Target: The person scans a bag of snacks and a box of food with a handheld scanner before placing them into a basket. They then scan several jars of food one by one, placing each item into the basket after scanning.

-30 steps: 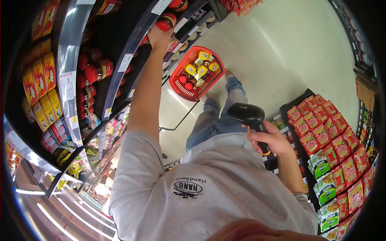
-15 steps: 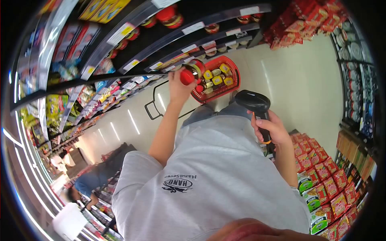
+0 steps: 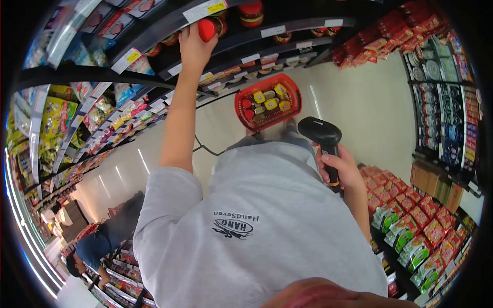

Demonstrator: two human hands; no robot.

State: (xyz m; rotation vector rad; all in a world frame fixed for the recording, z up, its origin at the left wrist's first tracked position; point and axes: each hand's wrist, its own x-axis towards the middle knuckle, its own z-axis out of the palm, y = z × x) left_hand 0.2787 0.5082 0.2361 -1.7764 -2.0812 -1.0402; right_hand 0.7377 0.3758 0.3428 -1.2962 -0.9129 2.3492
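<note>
My left hand (image 3: 195,50) reaches up to the shelf at the upper left, its fingers closed round a jar with a red lid (image 3: 207,30). Other red-lidded jars (image 3: 250,14) stand on the shelf close by. In my right hand (image 3: 340,167) is a black handheld scanner (image 3: 321,131), gripped by its handle, with its head pointing up and left. On the floor by my feet, a red basket (image 3: 295,92) holds several yellow-marked jars (image 3: 270,104) and red-lidded items (image 3: 247,103).
Shelves with price labels (image 3: 273,32) run along the left and top. Red packets (image 3: 434,229) fill a display at the lower right, with cardboard boxes (image 3: 429,179) above it. Another person (image 3: 97,246) bends over a shelf at the lower left. A black cable or handle (image 3: 205,149) lies near my legs.
My left hand has gone from beside the basket, where it held a red-lidded jar, up and left to the shelf. The scanner is still in my right hand. The view has shifted slightly.
</note>
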